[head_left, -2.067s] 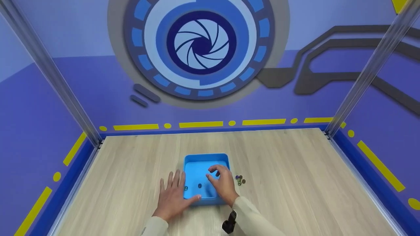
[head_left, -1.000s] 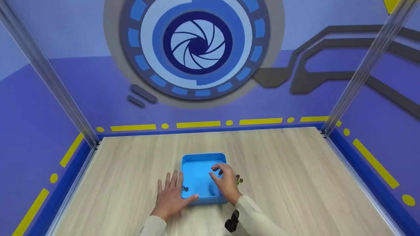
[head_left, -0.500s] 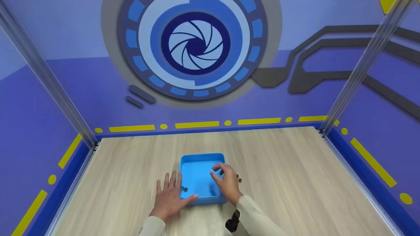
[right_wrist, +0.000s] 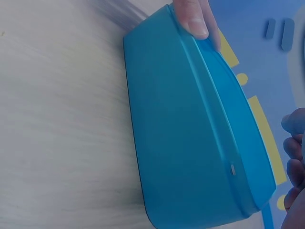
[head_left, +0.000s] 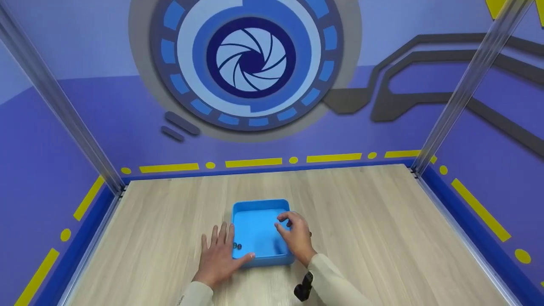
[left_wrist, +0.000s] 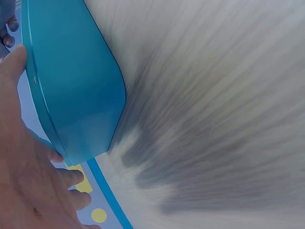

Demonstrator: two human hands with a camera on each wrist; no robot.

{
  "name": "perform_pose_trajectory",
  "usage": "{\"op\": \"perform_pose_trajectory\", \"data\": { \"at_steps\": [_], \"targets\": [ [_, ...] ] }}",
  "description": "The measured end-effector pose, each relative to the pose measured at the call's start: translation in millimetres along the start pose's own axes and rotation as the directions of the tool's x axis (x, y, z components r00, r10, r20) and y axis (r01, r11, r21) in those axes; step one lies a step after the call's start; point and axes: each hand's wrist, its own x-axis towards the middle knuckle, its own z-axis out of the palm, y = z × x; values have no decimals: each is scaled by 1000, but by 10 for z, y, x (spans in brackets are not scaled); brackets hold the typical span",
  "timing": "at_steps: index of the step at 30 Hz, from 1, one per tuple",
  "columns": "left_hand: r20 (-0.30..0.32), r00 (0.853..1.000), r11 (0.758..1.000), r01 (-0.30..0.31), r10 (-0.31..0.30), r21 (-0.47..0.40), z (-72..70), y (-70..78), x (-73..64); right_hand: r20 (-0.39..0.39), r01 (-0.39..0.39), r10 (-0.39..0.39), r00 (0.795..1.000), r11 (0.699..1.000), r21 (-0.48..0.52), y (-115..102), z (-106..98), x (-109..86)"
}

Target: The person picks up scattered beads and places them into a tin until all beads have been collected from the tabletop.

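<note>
A blue box (head_left: 255, 231) with no lid sits on the wooden table. Two small dark marbles (head_left: 237, 246) lie side by side in its near-left corner. My left hand (head_left: 218, 258) rests with straight, spread fingers along the box's left side, the thumb on the near rim; the left wrist view shows this thumb (left_wrist: 15, 61) at the edge. Over the box's right part hovers my right hand (head_left: 296, 236). Its thumb and index finger are bent with a gap between them, and no object shows there. Another marble (head_left: 310, 234) peeks out behind the right hand.
A pale wooden table (head_left: 361, 212) reaches back to a purple-blue printed wall (head_left: 106, 114). Metal posts (head_left: 459, 93) stand at both rear corners. A black device (head_left: 303, 287) is strapped to my right wrist.
One marble has rolled left inside the box to lie beside the other. My right hand has shifted slightly right over the box, covering most of the marbles on the table. My left hand stays put.
</note>
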Motion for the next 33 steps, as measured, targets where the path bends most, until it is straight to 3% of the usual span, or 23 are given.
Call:
{"op": "perform_pose_trajectory", "data": {
  "at_steps": [9, 16, 23, 33],
  "targets": [
    [14, 1000, 1000, 11, -11, -15, -2, 3, -6, 1, -40, 40, 999, 999, 12, 35, -34, -2],
    [-7, 1000, 1000, 0, 0, -14, 7, -6, -7, -24, 11, -12, 1000, 1000, -4, 77, -68, 19],
    [4, 1000, 1000, 8, -8, -24, 8, -4, 0, -24, 10, -10, 1000, 1000, -19, 97, -101, 28],
    [5, 1000, 1000, 5, -5, -10, 2, 0, -2, -13, -59, 59, 998, 998, -12, 103, -141, 29]
  ]
}}
